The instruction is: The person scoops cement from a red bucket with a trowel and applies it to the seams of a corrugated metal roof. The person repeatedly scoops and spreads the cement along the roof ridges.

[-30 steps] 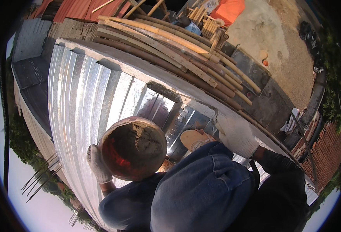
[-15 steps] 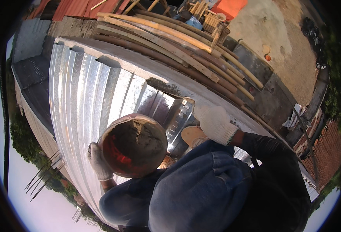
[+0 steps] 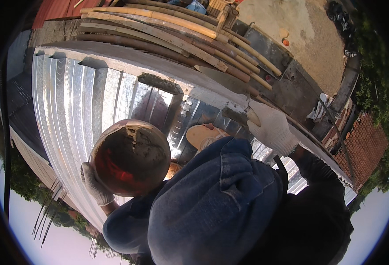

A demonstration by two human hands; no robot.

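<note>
Perhaps the bowl (image 3: 118, 173) could be tipping and spilling its mortar (image 3: 152, 152) onto the ribbed metal sheet (image 3: 75, 101), since one hand alone seems to be steadying it. The trowel (image 3: 223, 80) could be dropping beyond the wall top (image 3: 128, 58) if its grip loosens, as its blade is pointing past the far edge. Both hands are working well apart: the left hand (image 3: 96, 184) is clasping the bowl's lower-left side, while the right hand (image 3: 271, 128), near the wall's inner edge, is gripping the trowel's handle.
</note>
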